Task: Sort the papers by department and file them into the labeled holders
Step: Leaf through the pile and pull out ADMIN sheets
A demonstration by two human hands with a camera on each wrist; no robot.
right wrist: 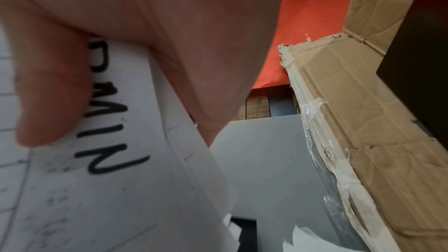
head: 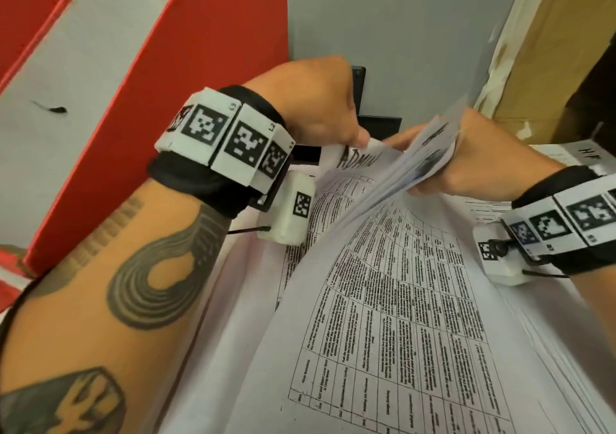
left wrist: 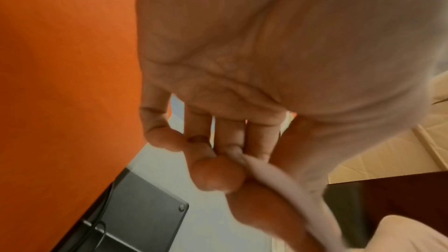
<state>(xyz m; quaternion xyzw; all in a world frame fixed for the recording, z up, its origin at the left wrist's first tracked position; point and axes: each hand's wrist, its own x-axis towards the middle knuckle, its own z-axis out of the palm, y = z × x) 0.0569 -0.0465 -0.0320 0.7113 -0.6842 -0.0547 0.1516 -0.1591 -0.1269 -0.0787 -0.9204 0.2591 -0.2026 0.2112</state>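
Observation:
A thick stack of printed table sheets (head: 383, 300) lies in front of me. My right hand (head: 420, 163) grips a lifted bundle of sheets (head: 430, 140) at its top edge and bends it up to the right. Under it shows a sheet hand-marked ADMIN (head: 358, 158). My left hand (head: 361, 140) pinches that sheet's top edge between thumb and fingers (left wrist: 218, 175). In the right wrist view my thumb (right wrist: 48, 93) lies across the ADMIN lettering (right wrist: 109, 122). A black holder (head: 383, 123) stands just behind the hands, mostly hidden.
Red box files (head: 200, 50) stand at the left, close to my left forearm. A taped cardboard box (head: 550, 33) stands at the right. A sheet with handwritten letters (head: 586, 156) lies behind my right wrist. A grey wall (head: 400, 16) closes the back.

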